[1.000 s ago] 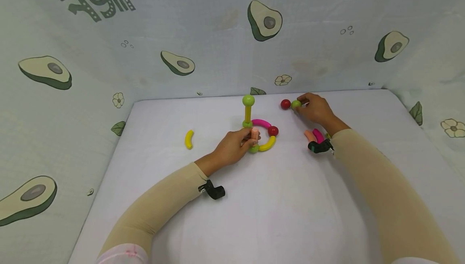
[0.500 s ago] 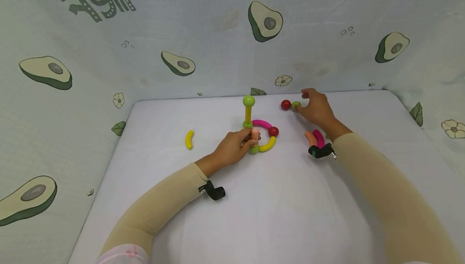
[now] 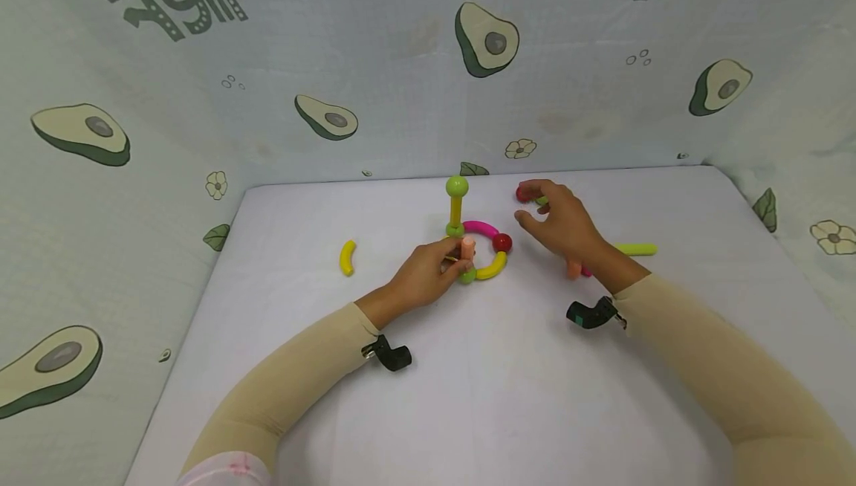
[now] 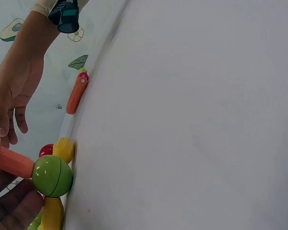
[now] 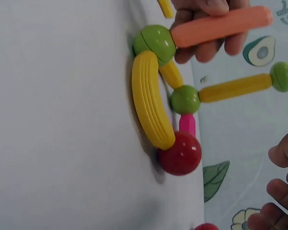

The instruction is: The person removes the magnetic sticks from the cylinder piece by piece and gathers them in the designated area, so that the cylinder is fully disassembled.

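Note:
My left hand (image 3: pixel 423 274) pinches an orange stick (image 5: pixel 223 26) that stands up from a green ball (image 5: pixel 156 44) of a ball-and-stick ring. The ring also has a curved yellow stick (image 5: pixel 151 100), a red ball (image 5: pixel 180 154) and a curved pink stick (image 3: pixel 481 228). From its far green ball (image 5: pixel 185 99) rises a straight yellow stick (image 5: pixel 235 88), topped by another green ball (image 5: pixel 282 76). My right hand (image 3: pixel 563 222) hovers right of the ring, thumb and fingers apart, with nothing visible between them. In the left wrist view the orange stick (image 4: pixel 14 163) meets the green ball.
Behind my right hand, a loose red ball (image 3: pixel 521 194) and green ball (image 3: pixel 542 201) are partly hidden. Orange (image 3: pixel 574 269) and pink sticks lie under the right wrist, a yellow-green stick (image 3: pixel 637 249) beyond it. One curved yellow stick (image 3: pixel 347 258) lies at the left.
My right hand has left the loose green ball at the back and moved left and nearer, toward the ring. The yellow-green stick has come into view. My left hand keeps its place.

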Tool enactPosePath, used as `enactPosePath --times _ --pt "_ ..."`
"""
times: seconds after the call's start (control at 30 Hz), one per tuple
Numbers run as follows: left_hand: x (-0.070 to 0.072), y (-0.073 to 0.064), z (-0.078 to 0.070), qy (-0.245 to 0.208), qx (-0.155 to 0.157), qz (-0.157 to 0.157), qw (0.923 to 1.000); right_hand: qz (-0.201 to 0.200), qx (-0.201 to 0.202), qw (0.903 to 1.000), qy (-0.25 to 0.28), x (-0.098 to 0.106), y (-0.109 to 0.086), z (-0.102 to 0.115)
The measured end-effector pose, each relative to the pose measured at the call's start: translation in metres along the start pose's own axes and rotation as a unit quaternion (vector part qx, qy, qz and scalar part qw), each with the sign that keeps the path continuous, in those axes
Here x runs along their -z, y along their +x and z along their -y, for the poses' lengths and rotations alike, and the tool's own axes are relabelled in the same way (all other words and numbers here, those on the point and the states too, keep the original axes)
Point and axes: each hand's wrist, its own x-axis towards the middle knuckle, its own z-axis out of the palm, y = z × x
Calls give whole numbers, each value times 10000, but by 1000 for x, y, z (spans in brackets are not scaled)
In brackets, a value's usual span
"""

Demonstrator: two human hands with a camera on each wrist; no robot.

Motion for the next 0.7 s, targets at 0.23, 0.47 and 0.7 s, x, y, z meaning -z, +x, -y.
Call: enactPosePath --times 0.23,0.47,0.7 --pt "3 -4 4 258 93 -359 9990 258 592 9977 195 -15 -14 12" --pt "2 -8 9 484 525 130 9974 858 1029 9900 435 -33 -29 21" --pt "-1 -5 11 678 502 333 9959 1061 1163 9850 706 -50 -35 24"
